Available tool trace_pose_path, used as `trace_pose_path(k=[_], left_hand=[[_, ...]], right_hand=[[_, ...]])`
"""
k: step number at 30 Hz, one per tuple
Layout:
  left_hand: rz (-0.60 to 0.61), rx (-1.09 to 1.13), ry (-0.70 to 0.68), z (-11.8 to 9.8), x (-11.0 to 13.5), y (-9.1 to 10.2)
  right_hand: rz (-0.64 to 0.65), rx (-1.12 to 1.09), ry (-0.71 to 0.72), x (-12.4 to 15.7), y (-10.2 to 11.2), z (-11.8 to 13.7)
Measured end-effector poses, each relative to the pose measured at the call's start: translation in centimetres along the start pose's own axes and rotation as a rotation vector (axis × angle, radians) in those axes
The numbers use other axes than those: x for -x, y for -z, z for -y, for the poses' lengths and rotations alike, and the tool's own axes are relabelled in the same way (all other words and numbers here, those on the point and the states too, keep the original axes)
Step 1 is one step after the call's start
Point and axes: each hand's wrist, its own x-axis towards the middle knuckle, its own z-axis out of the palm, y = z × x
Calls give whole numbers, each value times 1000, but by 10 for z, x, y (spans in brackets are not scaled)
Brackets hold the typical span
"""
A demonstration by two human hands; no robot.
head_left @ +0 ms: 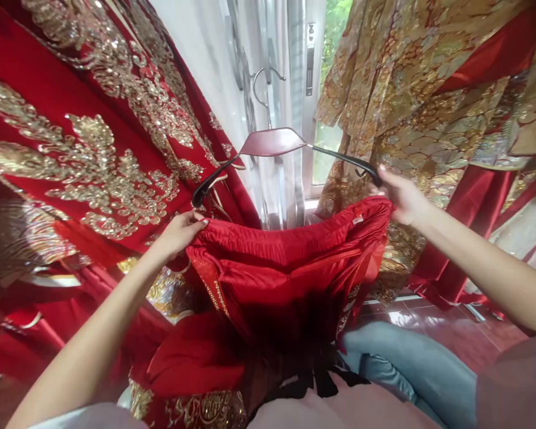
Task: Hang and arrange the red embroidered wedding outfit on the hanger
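A red garment (290, 244) with an elastic, gathered waistband is stretched between my two hands, its inside showing. My left hand (181, 233) pinches the waistband's left end, fingers closed, just below the black left arm of a hanger (274, 142). At the right end, my right hand (402, 193) grips the waistband, its fingers closed near the tip of the hanger's right arm. A small white label sits inside the waistband near that hand. Above the garment the hanger's metal hook stands up. Gold beading runs down the garment's sides, and its lower part falls into shadow.
Red clothes with gold sequin embroidery (102, 173) hang on the left. Gold sequined garments (406, 95) hang on the right. Behind the hanger are a pale sheer curtain (209, 71) and a door frame with a lock (310, 59). Reddish floor tiles (429, 325) show at lower right.
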Motion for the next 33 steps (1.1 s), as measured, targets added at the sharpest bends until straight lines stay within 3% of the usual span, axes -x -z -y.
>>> trace_pose_path(k=[4,8,11,16,18,20,23,27,30,33], left_hand=[[-32,-60,13,4,-20,5],[-103,-188,-26,-14,-31,12],[-194,-358,-124,-44,-34,24],[-590,-587,-324,-110,-31,47],[-677,-635,-426,-132,-19,46],[-714,-651,-524,-146,1,33],[-616,-631,-622,-150,34,-7],[-262,-867,-510,-126,45,-64],[-138,-1001,-488,-117,35,-82],[-103,-1043,-525,-138,33,-91]], right_hand=[[-11,-34,145,-4,4,4],[-23,-30,205,-4,7,11],[-19,-56,206,-3,5,11],[0,-96,177,-4,3,4],[-26,-103,164,-4,3,0],[-61,-103,146,-4,3,-5],[-56,-79,118,-7,2,-13],[43,-54,132,-18,7,-19],[130,-51,169,-25,11,-18],[106,-35,160,-27,9,-17]])
